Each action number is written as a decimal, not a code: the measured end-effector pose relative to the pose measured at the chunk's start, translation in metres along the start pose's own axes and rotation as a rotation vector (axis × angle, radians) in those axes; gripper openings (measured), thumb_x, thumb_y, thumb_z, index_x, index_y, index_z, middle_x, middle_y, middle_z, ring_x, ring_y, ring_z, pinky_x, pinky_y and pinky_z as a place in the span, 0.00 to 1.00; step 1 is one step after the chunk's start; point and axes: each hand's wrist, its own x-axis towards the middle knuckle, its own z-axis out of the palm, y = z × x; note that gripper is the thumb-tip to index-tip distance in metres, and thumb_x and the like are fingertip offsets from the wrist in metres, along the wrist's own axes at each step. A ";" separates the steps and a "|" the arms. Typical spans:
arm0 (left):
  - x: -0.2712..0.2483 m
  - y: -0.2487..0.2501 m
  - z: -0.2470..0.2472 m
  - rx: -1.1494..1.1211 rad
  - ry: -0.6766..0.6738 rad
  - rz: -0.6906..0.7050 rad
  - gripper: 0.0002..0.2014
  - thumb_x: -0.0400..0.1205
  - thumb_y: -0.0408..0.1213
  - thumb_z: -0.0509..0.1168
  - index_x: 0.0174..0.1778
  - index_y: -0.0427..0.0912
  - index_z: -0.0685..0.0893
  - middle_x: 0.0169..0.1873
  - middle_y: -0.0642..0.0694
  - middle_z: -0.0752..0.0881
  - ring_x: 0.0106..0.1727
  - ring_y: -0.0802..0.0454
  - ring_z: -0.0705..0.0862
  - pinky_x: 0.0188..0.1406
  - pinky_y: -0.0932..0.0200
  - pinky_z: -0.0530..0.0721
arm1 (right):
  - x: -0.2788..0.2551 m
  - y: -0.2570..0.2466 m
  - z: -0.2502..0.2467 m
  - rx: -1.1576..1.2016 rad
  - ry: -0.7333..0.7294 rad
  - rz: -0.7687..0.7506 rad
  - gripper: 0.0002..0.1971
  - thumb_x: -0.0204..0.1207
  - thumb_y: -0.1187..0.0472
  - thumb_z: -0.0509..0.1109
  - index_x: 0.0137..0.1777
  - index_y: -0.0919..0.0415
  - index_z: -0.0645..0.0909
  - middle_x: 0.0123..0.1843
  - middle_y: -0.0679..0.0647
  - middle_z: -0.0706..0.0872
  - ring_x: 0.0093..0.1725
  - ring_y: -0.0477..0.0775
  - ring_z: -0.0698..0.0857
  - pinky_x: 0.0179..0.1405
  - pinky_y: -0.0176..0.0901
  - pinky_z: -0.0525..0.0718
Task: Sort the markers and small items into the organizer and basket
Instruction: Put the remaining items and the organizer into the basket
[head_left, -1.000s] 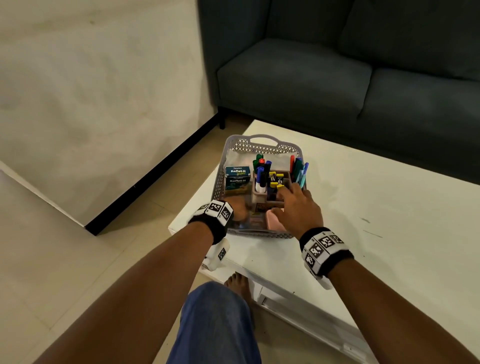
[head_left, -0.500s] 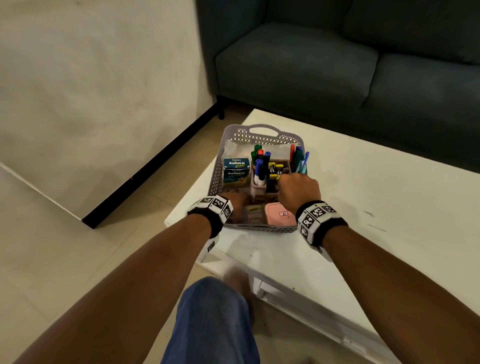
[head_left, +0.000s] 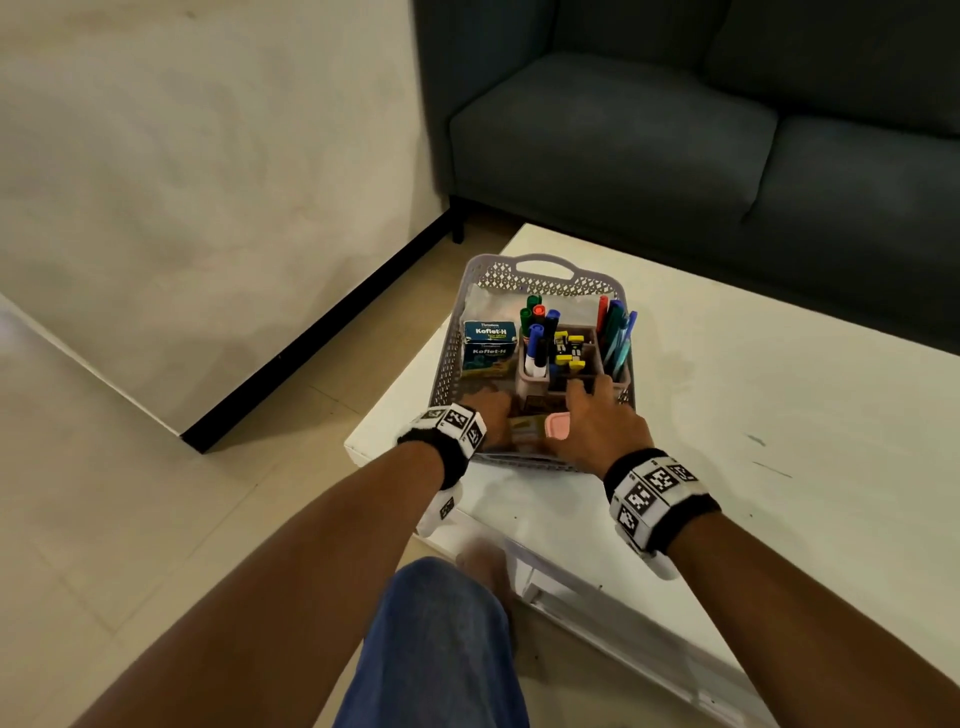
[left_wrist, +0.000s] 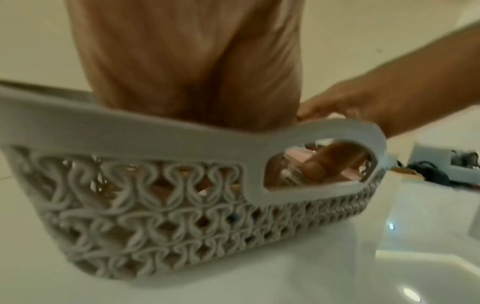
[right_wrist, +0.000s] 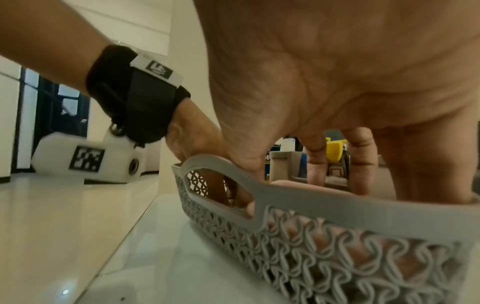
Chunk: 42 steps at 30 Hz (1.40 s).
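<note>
A grey lattice basket (head_left: 543, 267) stands at the white table's near left corner. Inside, a beige organizer (head_left: 532, 383) holds upright markers (head_left: 537, 332) and pens (head_left: 615, 338), with a Koflet-H box (head_left: 490, 340) to its left. My left hand (head_left: 488, 415) lies over the basket's near rim (left_wrist: 182, 131), fingers curled inside behind the handle hole (left_wrist: 317, 164). My right hand (head_left: 597, 421) covers a pink case (head_left: 558, 427); its fingers (right_wrist: 315, 162) drop behind the case (right_wrist: 298, 185), and the thumb is at the near side.
A dark sofa (head_left: 675, 130) stands beyond the table (head_left: 779, 415). The table's left edge and corner lie just left of the basket, with tiled floor below. My knee in blue jeans (head_left: 436, 639) is under the near edge.
My right hand has drawn back from the organizer onto the pink case, hiding most of it. The left hand has stayed at the basket's near left rim.
</note>
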 end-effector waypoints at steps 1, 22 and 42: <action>0.000 0.000 0.001 0.016 0.022 0.004 0.25 0.79 0.46 0.70 0.71 0.43 0.78 0.68 0.34 0.81 0.67 0.34 0.81 0.68 0.45 0.79 | 0.001 -0.001 0.000 0.018 -0.008 0.012 0.37 0.72 0.38 0.72 0.74 0.57 0.65 0.75 0.63 0.65 0.62 0.71 0.82 0.57 0.59 0.83; -0.060 -0.072 -0.025 -0.840 0.505 -0.037 0.16 0.79 0.20 0.62 0.40 0.45 0.90 0.38 0.46 0.89 0.44 0.42 0.87 0.56 0.39 0.87 | 0.014 -0.107 -0.018 0.201 0.123 -0.054 0.34 0.72 0.33 0.66 0.70 0.57 0.71 0.69 0.60 0.72 0.61 0.68 0.82 0.52 0.55 0.81; -0.062 -0.058 -0.005 -0.395 0.431 -0.064 0.20 0.76 0.31 0.73 0.65 0.39 0.86 0.66 0.37 0.73 0.58 0.34 0.82 0.66 0.47 0.79 | 0.032 -0.107 -0.016 0.228 -0.067 -0.233 0.13 0.83 0.56 0.61 0.60 0.60 0.82 0.62 0.61 0.79 0.63 0.66 0.79 0.61 0.57 0.80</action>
